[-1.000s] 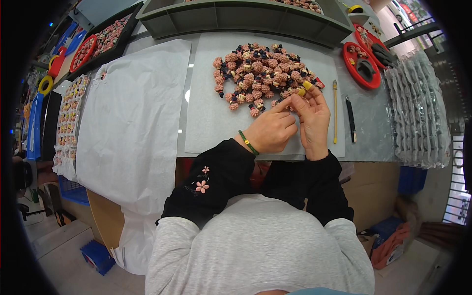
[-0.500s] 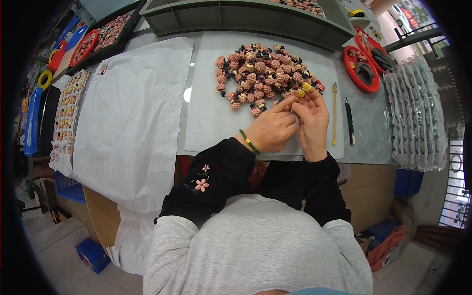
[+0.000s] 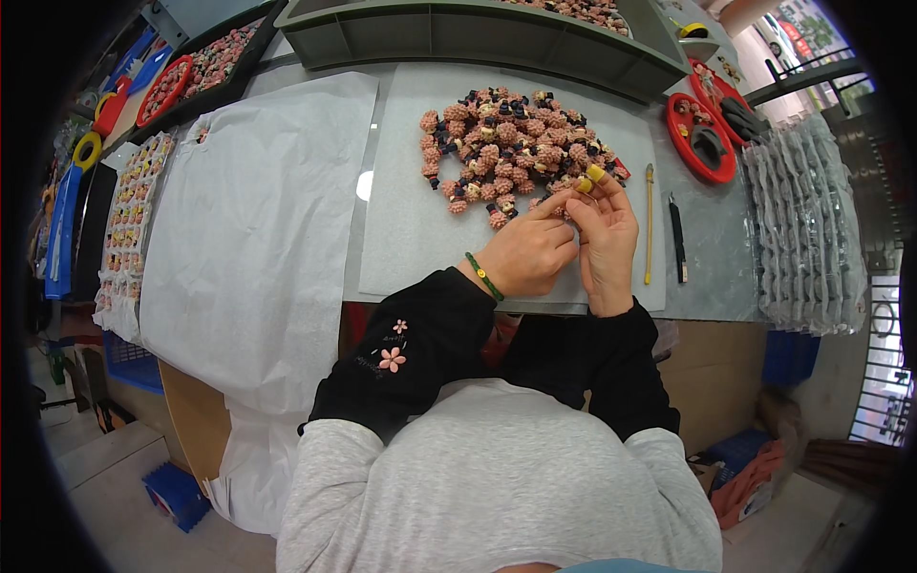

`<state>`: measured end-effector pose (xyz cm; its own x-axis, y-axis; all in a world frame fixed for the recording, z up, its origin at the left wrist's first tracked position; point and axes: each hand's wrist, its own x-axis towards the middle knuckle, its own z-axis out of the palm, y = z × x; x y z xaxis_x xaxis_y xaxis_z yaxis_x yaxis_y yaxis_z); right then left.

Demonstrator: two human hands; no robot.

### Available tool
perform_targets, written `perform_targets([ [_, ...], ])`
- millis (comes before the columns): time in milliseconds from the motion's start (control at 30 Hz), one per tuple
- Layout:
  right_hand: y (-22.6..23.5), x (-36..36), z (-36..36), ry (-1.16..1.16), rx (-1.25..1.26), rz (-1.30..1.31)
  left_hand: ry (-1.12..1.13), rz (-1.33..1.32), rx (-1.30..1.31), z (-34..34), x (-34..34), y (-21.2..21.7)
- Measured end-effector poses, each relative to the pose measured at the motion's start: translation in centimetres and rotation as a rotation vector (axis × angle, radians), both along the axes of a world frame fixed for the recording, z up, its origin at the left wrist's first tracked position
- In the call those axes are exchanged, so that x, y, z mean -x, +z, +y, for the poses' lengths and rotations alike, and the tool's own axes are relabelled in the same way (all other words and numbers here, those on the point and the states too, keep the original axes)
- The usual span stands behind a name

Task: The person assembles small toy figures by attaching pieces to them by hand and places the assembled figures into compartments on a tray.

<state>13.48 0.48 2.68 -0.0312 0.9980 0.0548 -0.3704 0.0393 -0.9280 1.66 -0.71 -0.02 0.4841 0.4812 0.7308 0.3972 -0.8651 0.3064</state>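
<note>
A heap of small pink, knobbly figurines (image 3: pixel 501 153) with dark blue and cream parts lies on a white sheet (image 3: pixel 411 239). At the heap's near right edge my two hands meet. My left hand (image 3: pixel 530 253), a green bracelet on its wrist, is closed with its fingertips pinched together. My right hand (image 3: pixel 608 234) has thumb and fingers pinched against the left fingertips, with yellow coverings on fingertips. Whatever sits between the fingers is hidden or too small to make out.
A thin brush (image 3: pixel 650 224) and a black pen-like tool (image 3: pixel 678 239) lie right of the sheet. Beyond stands a grey-green crate (image 3: pixel 478 43). Red dishes (image 3: pixel 702 170) and stacked clear plastic trays (image 3: pixel 807 224) are at right; white paper (image 3: pixel 253 210) and a tray of figurines (image 3: pixel 136 224) at left.
Hardly anything differs: both hands keep the same pinch at the same spot, with only a very slight shift of the right fingers. The heap looks the same.
</note>
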Motion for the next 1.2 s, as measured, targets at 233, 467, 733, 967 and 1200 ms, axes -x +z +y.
perform_targets([
  [233, -0.1, 0.1, 0.0, -0.009, -0.019, -0.012, 0.007, -0.009, -0.016, 0.2, -0.1, -0.1],
  [467, -0.3, 0.1, 0.0, -0.023, -0.027, -0.016, 0.004, -0.007, 0.000, 0.1, -0.1, -0.2],
  [733, -0.3, -0.5, 0.4, -0.067, -0.067, -0.058, 0.202, -0.357, -0.013, -0.4, 0.9, 0.7],
  [967, -0.3, -1.3, -0.1, -0.138, -0.335, -0.884, 0.528, -0.673, -0.016, 0.4, 2.2, 0.5],
  [1200, -0.4, -0.1, 0.4, -0.122, -0.828, -1.339, 0.382, -0.792, 0.173, 0.4, 2.0, 0.5],
])
